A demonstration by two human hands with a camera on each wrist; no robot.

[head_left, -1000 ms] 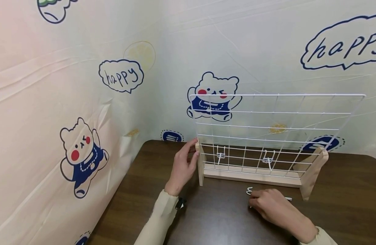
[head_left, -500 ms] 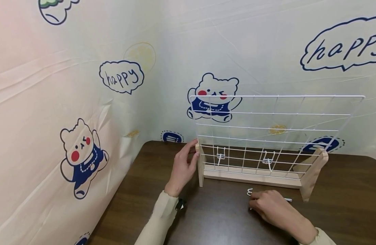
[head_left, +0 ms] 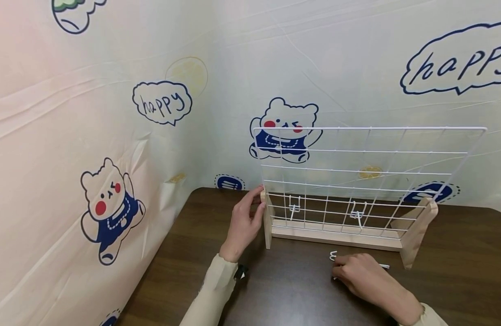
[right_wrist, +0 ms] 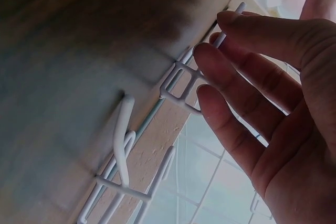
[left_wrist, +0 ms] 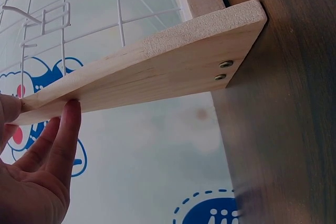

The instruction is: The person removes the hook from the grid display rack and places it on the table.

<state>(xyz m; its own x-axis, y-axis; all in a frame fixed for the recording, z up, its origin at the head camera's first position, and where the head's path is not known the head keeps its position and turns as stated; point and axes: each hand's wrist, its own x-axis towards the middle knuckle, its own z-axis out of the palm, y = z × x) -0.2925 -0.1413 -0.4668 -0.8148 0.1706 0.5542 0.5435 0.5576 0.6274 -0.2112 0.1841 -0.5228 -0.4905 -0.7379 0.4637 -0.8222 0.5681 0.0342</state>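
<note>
A white wire grid rack (head_left: pixel 344 172) stands on light wooden end supports. My left hand (head_left: pixel 240 224) holds the left wooden end panel (left_wrist: pixel 157 69) by its upper edge, thumb on one side and fingers on the outer face. On the table before the rack, my right hand (head_left: pixel 362 276) pinches a white wire hook (right_wrist: pixel 184 85) between thumb and fingers. Beside it lies another white wire hook (right_wrist: pixel 122 156), which the head view shows only in part past the hand. Two more wire hooks hang low on the grid, a left hook (head_left: pixel 294 208) and a right hook (head_left: pixel 357 213).
The dark wooden table (head_left: pixel 275 290) bears the rack near its back edge. A pale printed curtain (head_left: pixel 218 90) with cartoon bears surrounds the table at the left and behind. A wooden base board (head_left: pixel 336 234) joins the rack's two ends.
</note>
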